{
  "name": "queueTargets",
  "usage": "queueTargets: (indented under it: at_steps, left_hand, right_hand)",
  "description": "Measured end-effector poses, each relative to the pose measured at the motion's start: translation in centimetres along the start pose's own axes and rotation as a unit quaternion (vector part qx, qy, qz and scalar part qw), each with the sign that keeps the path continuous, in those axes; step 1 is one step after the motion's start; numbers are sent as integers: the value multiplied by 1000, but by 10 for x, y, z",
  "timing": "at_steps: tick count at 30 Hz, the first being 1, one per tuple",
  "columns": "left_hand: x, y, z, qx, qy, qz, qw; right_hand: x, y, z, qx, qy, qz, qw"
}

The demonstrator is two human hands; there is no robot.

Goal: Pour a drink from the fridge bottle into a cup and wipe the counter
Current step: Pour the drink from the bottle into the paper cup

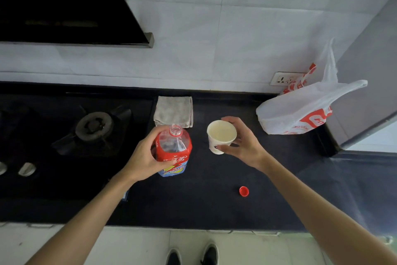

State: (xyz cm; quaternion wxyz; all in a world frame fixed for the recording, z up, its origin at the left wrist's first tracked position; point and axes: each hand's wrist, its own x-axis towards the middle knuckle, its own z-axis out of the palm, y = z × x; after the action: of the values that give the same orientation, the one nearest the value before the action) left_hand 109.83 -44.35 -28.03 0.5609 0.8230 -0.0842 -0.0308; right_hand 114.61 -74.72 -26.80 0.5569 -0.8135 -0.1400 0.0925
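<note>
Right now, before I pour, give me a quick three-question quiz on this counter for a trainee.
1. True or false: the bottle is closed.
2. Which hand holds the paper cup?
3. The folded cloth lies: A) on the far side of the bottle; B) under the cup; C) draped over the bottle.
Key: 1 false, its red cap lies on the counter; 2 the right hand; 3 A.

Wall (257,28): white tiles, socket (283,79) low at right.
Hood (64,7): black, upper left.
Stove (94,125): dark, set in the black bench (214,200).
Floor (137,245): pale tiles.
</note>
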Motion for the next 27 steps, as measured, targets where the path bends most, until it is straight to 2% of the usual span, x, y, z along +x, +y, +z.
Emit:
queueTargets:
  at_steps: [5,18,27]
  left_hand:
    - [-20,-18,6,-19,-1,-3,1000]
    - [-35,-38,8,13,-29,6,999]
    - [-34,-54,8,33,-55,12,998]
  right_hand:
    - [-23,26,22,-23,5,18,1000]
    - [-57,76,66,-42,6,79,996]
    - [-55,92,88,-74,15,73,994]
